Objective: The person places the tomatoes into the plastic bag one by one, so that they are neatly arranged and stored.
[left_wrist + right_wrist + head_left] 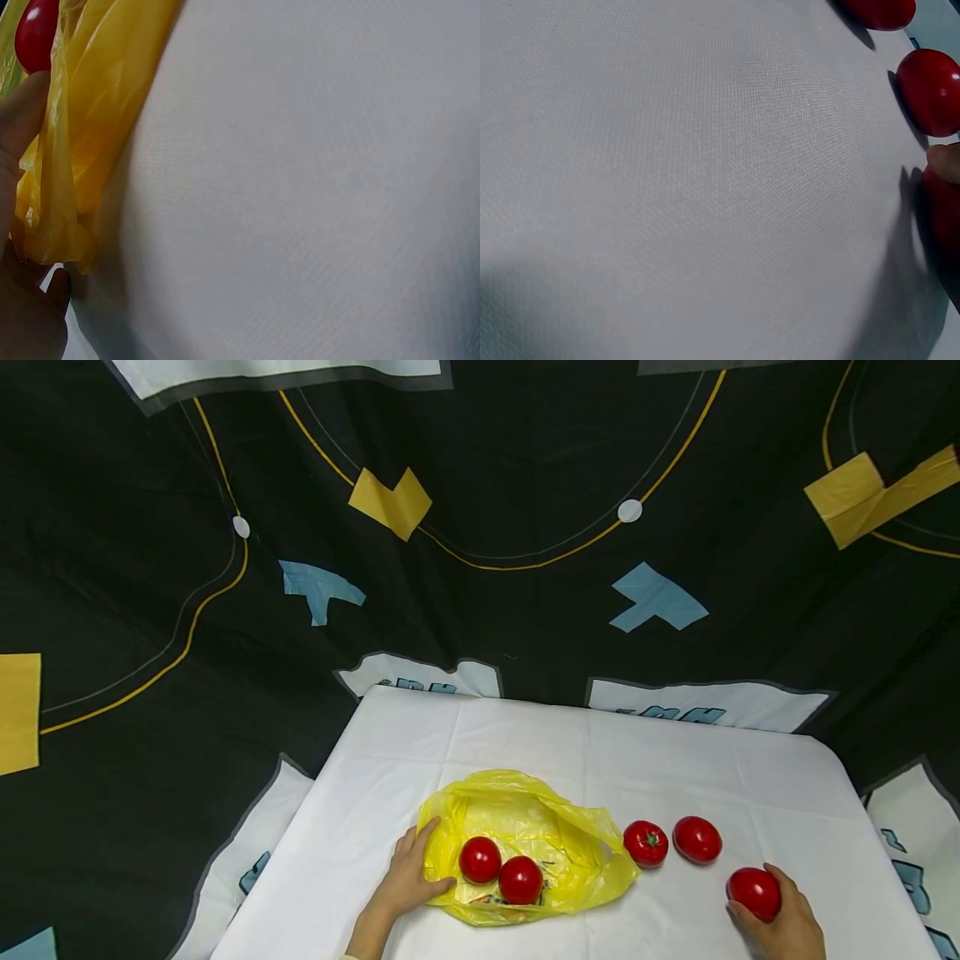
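Pinching the left edge of the yellow bag with the left hand: thumb inside the mouth, film between it and the fingers, probably so the thin plastic doesn't slump shut. Bag lies on its side on the white cloth, mouth gaping toward the near side. Two tomatoes inside, the left one and the right one, side by side near the mouth; their weight likely helps pin the film down. Right hand, near right, grips the near tomato, thumb on its near-left side, fingers round the far-right; sensible for a round thing that could roll. Can't tell if it's off the cloth. Two more sit between that and the bag: the stemmed tomato right by the bag's right end (contact unclear), then the far tomato to its right, apart from both neighbours. Materials: bag is translucent, crinkled, glossy, with print inside too small to read. Tomatoes are smooth, shiny, near-round, slightly squat; one shows a green star-shaped stem. Cloth is matte, fine weave, faint fold lines, so rolling should be slowed only a little.
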### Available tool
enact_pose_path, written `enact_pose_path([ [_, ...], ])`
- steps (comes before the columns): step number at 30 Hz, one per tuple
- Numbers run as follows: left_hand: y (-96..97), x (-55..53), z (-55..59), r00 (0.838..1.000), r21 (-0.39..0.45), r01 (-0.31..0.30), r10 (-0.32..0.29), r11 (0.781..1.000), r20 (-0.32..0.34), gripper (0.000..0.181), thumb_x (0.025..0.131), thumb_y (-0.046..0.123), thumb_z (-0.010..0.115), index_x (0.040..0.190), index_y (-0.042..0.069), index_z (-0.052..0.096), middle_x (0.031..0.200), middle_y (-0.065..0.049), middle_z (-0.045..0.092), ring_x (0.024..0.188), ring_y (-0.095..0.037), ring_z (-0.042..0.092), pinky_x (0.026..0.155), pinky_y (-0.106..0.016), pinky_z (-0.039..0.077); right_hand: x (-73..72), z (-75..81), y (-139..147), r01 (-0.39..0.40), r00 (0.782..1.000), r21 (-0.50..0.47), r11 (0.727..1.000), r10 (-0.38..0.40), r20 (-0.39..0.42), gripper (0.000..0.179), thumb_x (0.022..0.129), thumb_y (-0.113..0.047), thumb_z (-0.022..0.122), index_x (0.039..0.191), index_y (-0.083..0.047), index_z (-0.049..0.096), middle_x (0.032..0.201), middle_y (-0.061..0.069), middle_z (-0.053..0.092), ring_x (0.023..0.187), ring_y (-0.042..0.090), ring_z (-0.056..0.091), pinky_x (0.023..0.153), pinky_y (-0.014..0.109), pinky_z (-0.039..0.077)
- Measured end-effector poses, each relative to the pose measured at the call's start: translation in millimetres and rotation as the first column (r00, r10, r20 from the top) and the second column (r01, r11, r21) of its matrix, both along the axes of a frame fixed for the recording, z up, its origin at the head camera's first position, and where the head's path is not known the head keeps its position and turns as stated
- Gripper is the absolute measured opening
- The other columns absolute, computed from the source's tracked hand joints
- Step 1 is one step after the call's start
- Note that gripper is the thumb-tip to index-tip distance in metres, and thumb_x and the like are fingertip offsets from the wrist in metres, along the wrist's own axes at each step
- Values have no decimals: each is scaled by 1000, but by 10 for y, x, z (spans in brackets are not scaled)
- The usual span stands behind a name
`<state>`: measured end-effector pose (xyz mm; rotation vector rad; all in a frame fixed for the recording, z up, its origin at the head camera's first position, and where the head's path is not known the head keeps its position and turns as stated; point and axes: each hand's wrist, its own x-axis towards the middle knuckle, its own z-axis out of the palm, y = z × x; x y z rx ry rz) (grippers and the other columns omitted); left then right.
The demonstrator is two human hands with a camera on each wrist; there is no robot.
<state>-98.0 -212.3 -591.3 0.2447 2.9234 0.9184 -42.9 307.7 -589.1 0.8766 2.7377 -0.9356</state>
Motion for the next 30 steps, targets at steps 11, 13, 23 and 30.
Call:
enact_pose_path([
  [11,7,10,13,1000,8,0,0,1000,14,97,62,49,74,141,23,23,134,-13,29,118,-28,29,91,-52,33,7,51,-17,-9,1000,8,1000,9,-22,99,66,-32,78,139,-2,17,122,32,30,109,50,30,86,61,30],
  [13,7,10,13,1000,5,-1,1,1000,18,97,63,49,73,141,24,22,136,-14,27,121,-31,27,92,-54,32,11,51,-15,-11,1000,4,1000,11,-19,100,66,-32,78,139,-2,16,123,33,29,109,50,29,85,61,31],
  [23,3,15,17,1000,14,-12,12,1000,28,97,62,49,74,141,25,23,137,-14,27,123,-30,26,93,-54,31,-13,3,11,-2,1000,-5,1000,2,-4,103,65,-31,79,140,-3,13,124,32,27,108,49,27,84,61,32],
  [30,3,15,21,1000,9,-3,3,1000,13,96,63,48,74,141,23,23,136,-14,28,120,-29,28,92,-52,32,0,87,-44,-12,1000,-9,1000,12,2,102,64,-32,79,139,-2,16,123,32,28,107,49,29,82,60,34],
])
